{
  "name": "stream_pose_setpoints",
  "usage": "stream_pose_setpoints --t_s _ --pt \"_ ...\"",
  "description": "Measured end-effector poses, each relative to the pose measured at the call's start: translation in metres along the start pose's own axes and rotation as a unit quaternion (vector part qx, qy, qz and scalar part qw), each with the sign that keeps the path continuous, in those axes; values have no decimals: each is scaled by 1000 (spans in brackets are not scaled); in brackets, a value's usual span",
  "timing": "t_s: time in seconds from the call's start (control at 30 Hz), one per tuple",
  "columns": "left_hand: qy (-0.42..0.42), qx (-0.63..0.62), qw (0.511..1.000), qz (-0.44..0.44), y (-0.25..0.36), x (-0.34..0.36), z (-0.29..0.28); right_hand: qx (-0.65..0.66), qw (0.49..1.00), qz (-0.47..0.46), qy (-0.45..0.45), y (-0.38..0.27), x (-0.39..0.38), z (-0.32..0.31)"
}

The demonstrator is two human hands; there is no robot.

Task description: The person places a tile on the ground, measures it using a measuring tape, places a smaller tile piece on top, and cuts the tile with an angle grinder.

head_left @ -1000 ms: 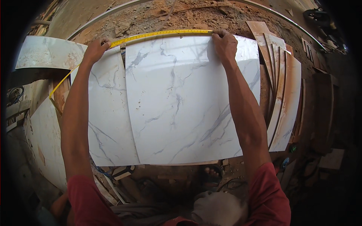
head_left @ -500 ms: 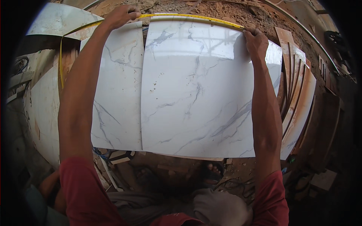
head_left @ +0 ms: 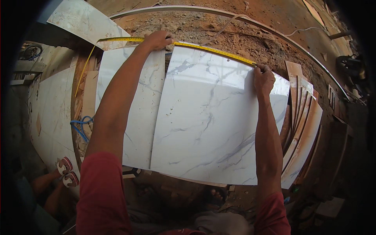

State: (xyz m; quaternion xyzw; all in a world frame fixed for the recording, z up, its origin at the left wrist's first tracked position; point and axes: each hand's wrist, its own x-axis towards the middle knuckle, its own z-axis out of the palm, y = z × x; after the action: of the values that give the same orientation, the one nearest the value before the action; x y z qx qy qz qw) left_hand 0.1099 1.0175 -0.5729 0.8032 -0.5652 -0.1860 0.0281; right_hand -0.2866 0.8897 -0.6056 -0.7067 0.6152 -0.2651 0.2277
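My left hand (head_left: 156, 41) grips the yellow tape measure (head_left: 214, 51) at the far edge of two white grey-veined tiles, above the seam between the left tile (head_left: 139, 129) and the larger right tile (head_left: 203, 117). My right hand (head_left: 264, 80) pinches the tape's end at the far edge of the right tile. Between my hands the tape runs along that edge; past my left hand it continues left, bends and hangs down.
Loose tiles (head_left: 51, 109) lie left, a stack of cut strips (head_left: 301, 133) right. Soil and rubble (head_left: 250, 41), a long metal rail (head_left: 184, 8) and a pale cord lie beyond. A blue cord (head_left: 80, 127) sits left. Another person's sandaled feet (head_left: 65, 166) show at lower left.
My left hand has moved rightward along the tiles' far edge, closer to my right hand, which still pinches the tape's end. The view has shifted, bringing another person's feet into sight.
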Motion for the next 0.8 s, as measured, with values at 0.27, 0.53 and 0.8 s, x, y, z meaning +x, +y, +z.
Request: stream_pose_setpoints --t_s 0.27,0.53,0.8 --pt "-29 -11 1000 -3 -7 12 5 2 1000 -14 19 -3 -5 1" --pt "-11 -57 998 4 -18 16 15 8 999 -21 27 -1 -6 5" --pt "-20 -49 999 11 -9 12 10 19 997 -32 63 5 -9 8"
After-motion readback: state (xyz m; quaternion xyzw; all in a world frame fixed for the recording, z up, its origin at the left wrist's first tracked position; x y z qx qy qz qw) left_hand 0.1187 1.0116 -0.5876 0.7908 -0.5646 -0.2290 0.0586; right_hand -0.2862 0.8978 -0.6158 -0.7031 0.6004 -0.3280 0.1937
